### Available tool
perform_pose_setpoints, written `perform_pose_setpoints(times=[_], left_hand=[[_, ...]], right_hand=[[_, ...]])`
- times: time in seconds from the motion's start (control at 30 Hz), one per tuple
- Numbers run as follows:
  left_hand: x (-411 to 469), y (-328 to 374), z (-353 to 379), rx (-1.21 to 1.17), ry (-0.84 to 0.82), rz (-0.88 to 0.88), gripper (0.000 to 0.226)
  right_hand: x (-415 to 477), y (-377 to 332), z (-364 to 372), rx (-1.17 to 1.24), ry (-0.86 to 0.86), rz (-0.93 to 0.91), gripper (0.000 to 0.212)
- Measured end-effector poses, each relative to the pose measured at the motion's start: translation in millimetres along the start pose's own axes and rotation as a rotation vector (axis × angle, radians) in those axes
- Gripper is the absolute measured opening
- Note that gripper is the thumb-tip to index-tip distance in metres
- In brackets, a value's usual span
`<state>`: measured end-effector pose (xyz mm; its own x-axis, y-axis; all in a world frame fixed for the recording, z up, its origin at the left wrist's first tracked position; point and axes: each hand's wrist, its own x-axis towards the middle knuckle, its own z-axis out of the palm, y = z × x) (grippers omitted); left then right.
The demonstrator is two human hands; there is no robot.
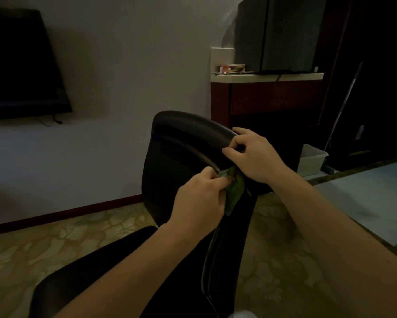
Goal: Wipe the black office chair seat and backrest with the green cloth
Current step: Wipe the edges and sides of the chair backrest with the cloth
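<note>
Green cloth (pixel 233 193), pinched in the left hand (pixel 199 198), wipes the backrest (pixel 176 157) edge; the right hand (pixel 254 154) clasps its rim. Next, probably a downward sweep.

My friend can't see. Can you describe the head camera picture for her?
A person's left hand grips a green cloth against the black office chair's backrest, while the right hand holds its top edge. A dark TV hangs on the wall.

No lettering seems legible in this dimness.
</note>
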<state>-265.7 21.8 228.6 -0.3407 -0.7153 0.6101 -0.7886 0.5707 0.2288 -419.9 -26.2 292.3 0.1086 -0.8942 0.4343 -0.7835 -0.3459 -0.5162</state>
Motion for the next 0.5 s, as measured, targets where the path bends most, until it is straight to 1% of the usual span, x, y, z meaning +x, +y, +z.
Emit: perform_pose_setpoints(times=[0.07, 0.13, 0.23, 0.4, 0.5], left_hand=[[5.5, -4.4, -7.1, -0.009, -0.015, -0.031, 0.03], [9.4, -2.9, -8.8, -0.024, 0.008, -0.065, 0.029], [2.8, 15.6, 0.5, 0.003, 0.029, -0.025, 0.024], [-13.4, 31.5, 5.6, 0.047, 0.049, -0.035, 0.03], [-20.7, 35.0, 2.8, 0.041, -0.006, 0.025, 0.033]], right_hand=[[-0.1, 0.4, -0.4, 0.009, -0.002, 0.004, 0.02], [-1.6, -0.2, -0.9, 0.014, 0.0, 0.002, 0.02], [-4.6, 0.9, -1.8, 0.026, 0.006, 0.001, 0.02], [-4.5, 1.9, -3.8, 0.034, 0.021, -0.006, 0.021], [-3.7, 4.0, -2.0, 0.047, 0.029, -0.013, 0.02]])
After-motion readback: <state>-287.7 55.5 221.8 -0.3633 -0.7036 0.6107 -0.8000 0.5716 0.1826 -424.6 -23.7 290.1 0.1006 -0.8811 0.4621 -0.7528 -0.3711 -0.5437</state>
